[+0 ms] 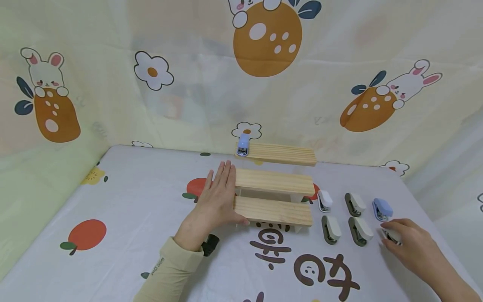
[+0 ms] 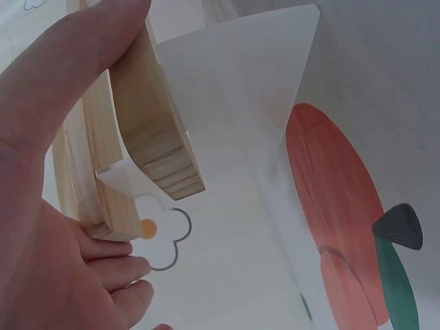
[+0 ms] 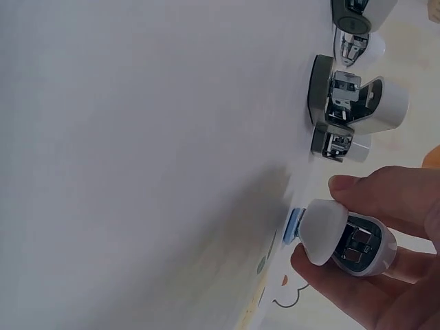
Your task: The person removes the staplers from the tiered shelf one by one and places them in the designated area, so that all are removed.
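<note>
My right hand (image 1: 415,247) pinches a small white stapler (image 3: 326,230) between thumb and fingers at the right of the table. Just beyond it a blue stapler (image 1: 383,209) rests on the cloth. My left hand (image 1: 219,201) lies with straight fingers along the left ends of a stepped wooden rack (image 1: 273,211), the thumb over the lowest board. In the left wrist view the board ends (image 2: 168,161) show beside the thumb. Another blue stapler (image 1: 243,144) stands on the left end of the top board (image 1: 283,153).
Between the rack and my right hand stand several pale staplers, among them a white one (image 1: 324,201) close to the rack and a grey-based one (image 1: 360,230). A printed cloth (image 1: 124,260) covers the table, and a patterned curtain (image 1: 196,109) hangs behind.
</note>
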Demonstrator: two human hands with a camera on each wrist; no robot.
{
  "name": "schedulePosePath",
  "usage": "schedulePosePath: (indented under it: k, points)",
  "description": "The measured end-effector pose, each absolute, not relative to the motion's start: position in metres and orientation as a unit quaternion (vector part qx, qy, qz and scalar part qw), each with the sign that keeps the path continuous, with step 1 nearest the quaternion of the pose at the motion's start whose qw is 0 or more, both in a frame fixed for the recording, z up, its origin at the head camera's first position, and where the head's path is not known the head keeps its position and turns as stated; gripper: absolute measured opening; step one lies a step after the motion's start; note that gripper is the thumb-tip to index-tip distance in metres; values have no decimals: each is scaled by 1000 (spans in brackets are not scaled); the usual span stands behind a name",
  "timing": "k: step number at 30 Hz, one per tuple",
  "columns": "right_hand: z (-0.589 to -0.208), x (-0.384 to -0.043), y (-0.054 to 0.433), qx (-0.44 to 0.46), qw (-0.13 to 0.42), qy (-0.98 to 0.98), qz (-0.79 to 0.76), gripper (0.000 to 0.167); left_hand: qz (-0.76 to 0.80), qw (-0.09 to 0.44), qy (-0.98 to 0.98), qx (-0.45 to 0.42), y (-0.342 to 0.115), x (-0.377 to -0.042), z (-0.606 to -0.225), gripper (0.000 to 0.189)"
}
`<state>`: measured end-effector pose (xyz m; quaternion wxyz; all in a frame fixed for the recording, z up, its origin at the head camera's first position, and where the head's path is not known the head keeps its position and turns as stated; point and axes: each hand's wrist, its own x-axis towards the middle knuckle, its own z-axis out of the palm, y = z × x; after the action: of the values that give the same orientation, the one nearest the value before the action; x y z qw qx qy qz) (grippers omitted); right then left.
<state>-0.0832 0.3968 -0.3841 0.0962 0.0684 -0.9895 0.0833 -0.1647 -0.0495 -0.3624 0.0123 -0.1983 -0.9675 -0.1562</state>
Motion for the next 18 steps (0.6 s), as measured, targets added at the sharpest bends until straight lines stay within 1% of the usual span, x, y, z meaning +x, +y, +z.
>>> schedulePosePath:
  k: [8, 16, 18]
  points:
    - [-385, -90, 401, 70, 62, -992, 79, 31, -163, 8, -967, -196, -50, -163, -361, 145]
    - [-387, -95, 403, 79, 72, -991, 74, 29, -158, 14, -967, -199, -50, -163, -361, 145]
    - [-388, -97, 404, 77, 64, -992, 78, 29, -158, 15, -967, -200, -50, -163, -361, 145]
